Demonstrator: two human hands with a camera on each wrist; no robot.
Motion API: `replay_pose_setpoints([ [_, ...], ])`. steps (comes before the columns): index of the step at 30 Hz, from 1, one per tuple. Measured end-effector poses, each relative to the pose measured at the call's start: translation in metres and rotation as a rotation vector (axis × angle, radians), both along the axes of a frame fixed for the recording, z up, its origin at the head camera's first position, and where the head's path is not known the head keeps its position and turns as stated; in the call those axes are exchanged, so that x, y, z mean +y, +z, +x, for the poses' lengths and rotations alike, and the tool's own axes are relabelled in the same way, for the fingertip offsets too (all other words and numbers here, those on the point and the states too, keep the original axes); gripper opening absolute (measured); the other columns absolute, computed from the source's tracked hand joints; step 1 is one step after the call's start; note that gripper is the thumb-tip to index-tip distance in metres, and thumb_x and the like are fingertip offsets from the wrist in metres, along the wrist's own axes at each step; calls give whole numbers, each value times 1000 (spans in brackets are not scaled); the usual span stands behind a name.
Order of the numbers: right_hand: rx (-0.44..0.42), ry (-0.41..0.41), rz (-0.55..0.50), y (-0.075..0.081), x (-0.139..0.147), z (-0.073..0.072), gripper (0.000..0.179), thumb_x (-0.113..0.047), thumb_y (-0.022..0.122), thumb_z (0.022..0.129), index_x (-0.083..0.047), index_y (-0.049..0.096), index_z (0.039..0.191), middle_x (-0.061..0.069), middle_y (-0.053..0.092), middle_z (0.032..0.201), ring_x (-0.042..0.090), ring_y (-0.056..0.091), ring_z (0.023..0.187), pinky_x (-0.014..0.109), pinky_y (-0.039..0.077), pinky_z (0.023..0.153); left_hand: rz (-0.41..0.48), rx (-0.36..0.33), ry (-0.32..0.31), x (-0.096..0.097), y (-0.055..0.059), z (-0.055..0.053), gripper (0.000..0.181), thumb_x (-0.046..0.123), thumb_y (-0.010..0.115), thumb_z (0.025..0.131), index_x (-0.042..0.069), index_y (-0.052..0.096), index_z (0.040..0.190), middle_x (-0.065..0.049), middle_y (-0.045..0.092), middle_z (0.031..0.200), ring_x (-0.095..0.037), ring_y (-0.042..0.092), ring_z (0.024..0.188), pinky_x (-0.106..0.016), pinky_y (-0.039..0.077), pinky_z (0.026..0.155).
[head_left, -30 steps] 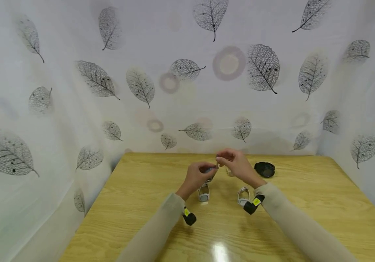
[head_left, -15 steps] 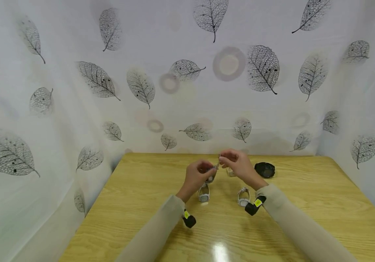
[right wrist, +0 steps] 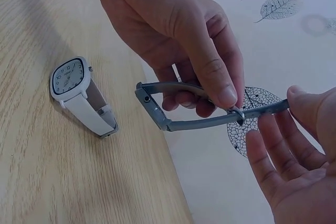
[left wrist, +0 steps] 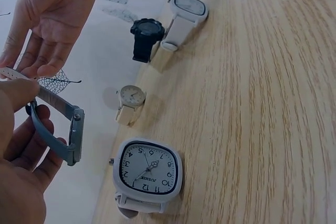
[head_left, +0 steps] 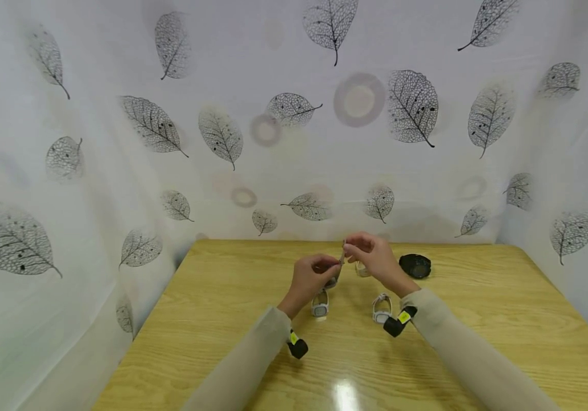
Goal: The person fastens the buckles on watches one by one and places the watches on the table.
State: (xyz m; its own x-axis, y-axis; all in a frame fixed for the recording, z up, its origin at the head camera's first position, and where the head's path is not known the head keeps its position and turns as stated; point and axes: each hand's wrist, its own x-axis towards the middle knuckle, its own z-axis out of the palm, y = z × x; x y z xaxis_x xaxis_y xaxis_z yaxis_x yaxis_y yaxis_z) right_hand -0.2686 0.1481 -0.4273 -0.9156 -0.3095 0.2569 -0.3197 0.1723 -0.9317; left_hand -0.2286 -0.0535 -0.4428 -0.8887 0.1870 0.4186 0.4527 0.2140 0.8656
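Observation:
Above the table, both hands hold a wristwatch with a grey-blue strap. Its case hangs below the left hand, seen side-on in the left wrist view. My left hand pinches the strap close to the buckle, the thumb lying over it. The right hand pinches the strap's free end between thumb and fingers. That end passes through the buckle and runs between the two hands. Near the left hand lies a white square-faced watch on the table.
On the wooden table lie another white watch by the right wrist, a small cream watch behind the hands and a black watch at back right. A leaf-patterned curtain stands behind the table.
The right hand has shifted slightly right, away from the left hand, and more of the strap's end shows between them. The left hand stays almost in place, still pinching the strap.

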Motion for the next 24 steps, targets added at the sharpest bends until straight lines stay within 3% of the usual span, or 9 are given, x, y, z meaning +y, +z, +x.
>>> replay_pose_setpoints([
  [5, 3, 10, -1, 0, -1, 1, 30, -28, 67, 102, -5, 67, 122, 23, 70, 112, 37, 71, 97, 36, 62, 80, -25, 2, 14, 1, -14, -12, 12, 5, 75, 94, -1, 77, 105, -14, 77, 101, -32, 72, 86, -22, 58, 73],
  [10, 33, 49, -10, -7, -1, 1, 26, -25, 69, 101, -7, 68, 120, 14, 71, 111, 31, 72, 95, 42, 62, 80, -35, 27, 15, -1, -27, -22, 13, 15, 77, 94, 8, 80, 105, -6, 78, 99, -22, 73, 84, -23, 59, 74],
  [14, 70, 69, 0, -12, -1, 1, 24, -24, 68, 101, -8, 68, 120, 15, 71, 113, 32, 71, 96, 38, 62, 78, -50, 2, 9, -3, -29, -24, 13, 17, 78, 94, 11, 80, 105, -2, 78, 100, -17, 73, 85, -25, 60, 76],
  [19, 75, 51, 35, -12, -1, 2, 25, -24, 66, 103, -10, 66, 123, 16, 73, 114, 34, 71, 96, 47, 61, 79, -40, -65, 6, -6, -29, -24, 19, 16, 80, 92, 10, 79, 110, -2, 77, 103, -12, 72, 88, -25, 60, 78],
  [24, 96, 37, 16, -16, -3, 1, 23, -20, 66, 103, -7, 64, 122, 16, 74, 111, 35, 71, 92, 50, 61, 78, 38, -115, 26, -8, -28, -23, 26, 13, 81, 91, 8, 77, 116, -5, 77, 107, -14, 72, 93, -27, 60, 81],
])
